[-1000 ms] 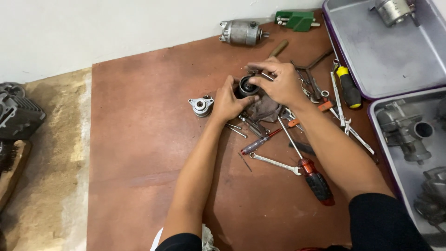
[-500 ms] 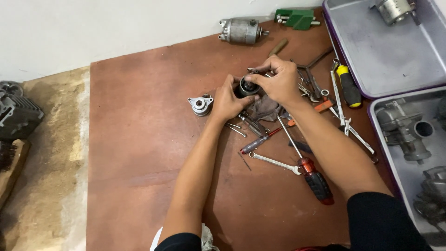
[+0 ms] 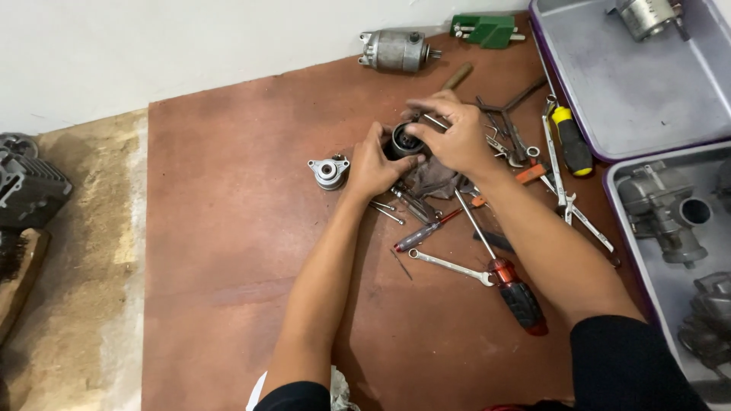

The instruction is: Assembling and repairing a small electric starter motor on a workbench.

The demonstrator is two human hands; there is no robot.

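Brown board (image 3: pixel 228 251) lies flat as the work surface, worn and scuffed. Off-white wall (image 3: pixel 152 53) runs along its far edge. Left of the board: bare sandy concrete floor (image 3: pixel 84 251), dusty. Two grey metal trays (image 3: pixel 632 99) sit at the right edge, one behind the other. Light is even, soft shadows.
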